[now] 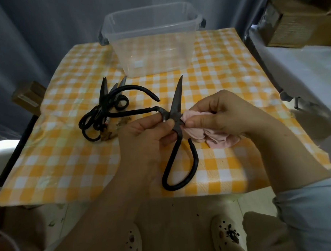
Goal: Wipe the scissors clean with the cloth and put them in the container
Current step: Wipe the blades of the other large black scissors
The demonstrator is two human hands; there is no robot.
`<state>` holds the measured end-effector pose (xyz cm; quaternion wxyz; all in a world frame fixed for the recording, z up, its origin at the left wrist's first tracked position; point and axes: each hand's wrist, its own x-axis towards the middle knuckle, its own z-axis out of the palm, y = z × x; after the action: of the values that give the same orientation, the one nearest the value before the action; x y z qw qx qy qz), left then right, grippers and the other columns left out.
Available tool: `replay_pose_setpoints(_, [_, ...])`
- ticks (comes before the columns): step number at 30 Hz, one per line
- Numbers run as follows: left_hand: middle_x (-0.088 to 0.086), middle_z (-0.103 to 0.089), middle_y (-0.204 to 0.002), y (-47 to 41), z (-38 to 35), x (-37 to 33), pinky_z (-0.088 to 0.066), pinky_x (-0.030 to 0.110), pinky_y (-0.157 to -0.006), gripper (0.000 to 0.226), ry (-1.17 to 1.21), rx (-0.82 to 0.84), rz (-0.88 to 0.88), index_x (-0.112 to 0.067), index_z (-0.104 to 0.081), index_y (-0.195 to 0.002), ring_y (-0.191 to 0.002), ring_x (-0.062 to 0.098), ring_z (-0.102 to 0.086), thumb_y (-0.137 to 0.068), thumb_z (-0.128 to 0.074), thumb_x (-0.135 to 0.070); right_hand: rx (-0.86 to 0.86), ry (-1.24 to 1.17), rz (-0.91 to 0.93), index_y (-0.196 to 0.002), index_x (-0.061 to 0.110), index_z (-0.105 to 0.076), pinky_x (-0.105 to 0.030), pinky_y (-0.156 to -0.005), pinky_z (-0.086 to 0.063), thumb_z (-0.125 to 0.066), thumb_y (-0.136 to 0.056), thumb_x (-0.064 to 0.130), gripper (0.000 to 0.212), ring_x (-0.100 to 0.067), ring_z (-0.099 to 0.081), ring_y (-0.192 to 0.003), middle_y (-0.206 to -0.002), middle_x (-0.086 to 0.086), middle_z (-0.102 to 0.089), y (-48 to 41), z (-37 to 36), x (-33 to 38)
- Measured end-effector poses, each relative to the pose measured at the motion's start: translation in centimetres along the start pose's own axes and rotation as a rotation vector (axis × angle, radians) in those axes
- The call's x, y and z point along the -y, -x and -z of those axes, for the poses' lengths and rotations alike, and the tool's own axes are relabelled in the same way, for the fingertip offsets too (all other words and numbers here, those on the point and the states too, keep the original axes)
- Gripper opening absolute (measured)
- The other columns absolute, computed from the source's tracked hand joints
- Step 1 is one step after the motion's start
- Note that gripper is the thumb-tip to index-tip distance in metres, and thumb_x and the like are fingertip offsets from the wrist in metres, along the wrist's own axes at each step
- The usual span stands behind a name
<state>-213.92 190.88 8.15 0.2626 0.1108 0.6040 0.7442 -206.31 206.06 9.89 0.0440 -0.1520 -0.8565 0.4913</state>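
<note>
Table (pixel 71 159) with the yellow-and-white check cover fills mid-frame. The clear container (pixel 157 55) sits at top centre on its far edge, looks empty, lid off; nothing deposited yet by the look of it.

The scissors (pixel 177 98) being worked are held just above the table at frame centre, opened wide. One blade points up toward the container, one loop handle hangs at lower centre, the other handle runs out left. Second blade not visible; probably under the cloth, can't confirm.

Pile of spare scissors (pixel 103 107) at centre-left, tangled, apparently waiting their turn.

Left hand (pixel 142 137) is curled round the pivot area, thumb and forefinger clamping the joint. Right hand (pixel 223 113) pinches the pink cloth (pixel 218 141) against the base of the blades, right of the pivot; rest of the cloth trails down onto the table.

Brown debris bits (pixel 121 125) lie beside the pile, just left of the left hand.

Step in hand, my read: wiping, early in the job.

- keep the left-hand clamp on the pivot so the blades can't swing shut on fingers;
- wipe from pivot out to tip, cloth folded over the spine, not dragged along the edge;
- thumb stays on the flat of the blade;
- do both faces and the pivot crevice;
- close the blades before the reach to the container;
- keep cloth and wiped blade clear of the debris.
</note>
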Motion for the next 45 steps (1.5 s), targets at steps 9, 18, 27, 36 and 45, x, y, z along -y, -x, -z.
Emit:
replay_pose_setpoints(9, [-0.003, -0.073, -0.069, 0.1, 0.3, -0.1, -0.053, 0.017, -0.056, 0.020, -0.075, 0.071, -0.062, -0.013, -0.071, -0.080, -0.065, 0.010, -0.070, -0.083, -0.062, 0.005, 0.058, -0.039, -0.003, -0.082, 0.002, -0.073, -0.016, -0.041, -0.041, -0.067, -0.085, 0.022, 0.021, -0.005, -0.053, -0.039, -0.049, -0.001, -0.062, 0.6, 0.3, 0.7])
replay_pose_setpoints(18, [-0.005, -0.071, -0.061, -0.1, 0.4, -0.5, -0.052, 0.017, -0.051, 0.039, -0.021, 0.046, -0.070, -0.022, -0.072, -0.060, -0.058, 0.010, -0.069, -0.080, -0.062, 0.010, 0.062, -0.057, -0.036, -0.077, 0.010, -0.073, -0.018, -0.045, -0.046, -0.069, -0.081, 0.019, 0.010, -0.007, -0.060, -0.046, -0.053, 0.001, -0.066, 0.7, 0.8, 0.2])
replay_pose_setpoints(27, [-0.010, -0.070, -0.060, 0.3, -0.1, -0.1, -0.055, 0.017, -0.055, 0.040, -0.058, 0.073, -0.091, -0.025, -0.069, -0.062, -0.059, 0.007, -0.069, -0.081, -0.062, 0.009, 0.036, -0.099, -0.016, -0.076, 0.005, -0.072, -0.013, -0.049, -0.044, -0.069, -0.082, 0.014, 0.012, 0.000, -0.060, -0.048, -0.054, 0.004, -0.067, 0.1, -0.6, 0.7])
replay_pose_setpoints(36, [-0.005, -0.073, -0.068, -0.6, 1.1, -0.8, -0.055, 0.020, -0.058, 0.024, -0.066, 0.059, -0.119, -0.018, -0.071, -0.076, -0.067, 0.012, -0.071, -0.080, -0.064, 0.005, 0.034, -0.118, -0.042, -0.077, 0.008, -0.074, -0.024, -0.047, -0.049, -0.072, -0.073, 0.022, 0.015, -0.013, -0.062, -0.048, -0.057, -0.005, -0.068, 0.9, 1.0, -0.1])
replay_pose_setpoints(45, [-0.005, -0.072, -0.064, -0.1, 0.5, -0.4, -0.056, 0.020, -0.055, 0.027, -0.033, 0.055, -0.061, -0.016, -0.070, -0.070, -0.062, 0.010, -0.070, -0.078, -0.063, 0.009, 0.014, -0.046, 0.064, -0.081, 0.004, -0.075, -0.036, -0.067, -0.054, -0.069, -0.067, 0.036, 0.035, -0.020, -0.066, -0.067, -0.073, -0.011, -0.073, 0.0, -0.1, 0.1])
